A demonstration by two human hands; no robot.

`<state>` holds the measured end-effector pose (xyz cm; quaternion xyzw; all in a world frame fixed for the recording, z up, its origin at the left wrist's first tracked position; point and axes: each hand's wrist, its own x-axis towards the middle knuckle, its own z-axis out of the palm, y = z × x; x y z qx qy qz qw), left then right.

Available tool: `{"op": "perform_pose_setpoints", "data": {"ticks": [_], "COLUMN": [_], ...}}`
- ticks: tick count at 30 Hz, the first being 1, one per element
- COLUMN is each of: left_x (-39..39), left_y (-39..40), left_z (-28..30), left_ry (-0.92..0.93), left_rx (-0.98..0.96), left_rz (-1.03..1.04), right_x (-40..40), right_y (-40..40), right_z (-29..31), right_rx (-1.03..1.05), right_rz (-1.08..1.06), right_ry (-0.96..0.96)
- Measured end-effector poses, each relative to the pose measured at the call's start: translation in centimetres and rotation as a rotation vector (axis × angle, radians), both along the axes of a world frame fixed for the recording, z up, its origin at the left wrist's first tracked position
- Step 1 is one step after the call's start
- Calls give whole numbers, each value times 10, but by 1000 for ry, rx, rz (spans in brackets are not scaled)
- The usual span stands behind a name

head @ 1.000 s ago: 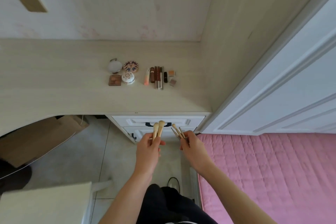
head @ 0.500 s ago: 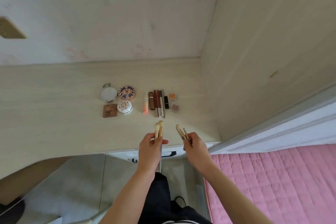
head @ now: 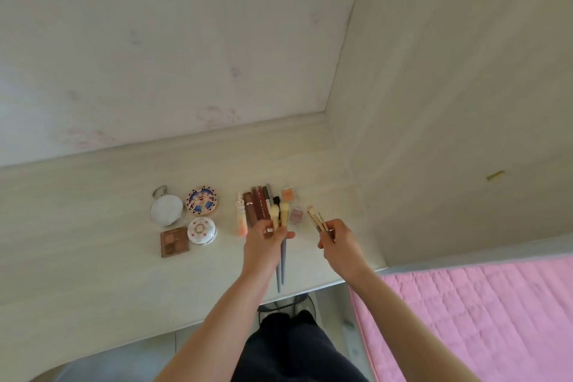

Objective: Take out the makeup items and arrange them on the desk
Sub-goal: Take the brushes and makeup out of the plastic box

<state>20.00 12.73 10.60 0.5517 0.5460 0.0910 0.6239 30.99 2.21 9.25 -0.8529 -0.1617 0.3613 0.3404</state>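
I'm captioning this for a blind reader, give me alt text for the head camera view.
Over a pale desk, the left hand holds two large makeup brushes and the right hand holds small brushes, near a neat row of compacts and lip tubes.

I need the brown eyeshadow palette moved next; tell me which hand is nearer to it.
Left. The left hand, gripping two big brushes, is just right of the brown palette; the right hand, holding small brushes, is farther right.

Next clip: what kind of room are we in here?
Most likely a bedroom with a built-in desk used for makeup. A pink quilted bed sits right beside the pale wooden desk, and compacts such as the patterned round compact lie in rows while both hands hold makeup brushes.
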Motion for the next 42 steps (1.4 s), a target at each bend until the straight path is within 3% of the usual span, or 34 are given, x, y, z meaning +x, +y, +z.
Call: {"op": "perform_pose_setpoints", "data": {"ticks": [9,18,26,35,42], "left_x": [67,121,158,169,166], "left_y": [12,23,30,34,39], "left_z": [-15,-40,-55,-67,-70], "left_ry": [77,147,327,438,418], "left_rx": [-73,-26,79,104,64], "left_rz": [-118,-152,-261,-296,-291], "right_x": [51,94,116,126,130], "right_y": [19,36,44,56,59], "right_z": [-8,-27,-49,-60,-62], "right_rx": [-21,-18,18,-4,-41], "right_rz": [-69,-214,-344,-255,-195], "right_ry": [79,214,261,164,-12]}}
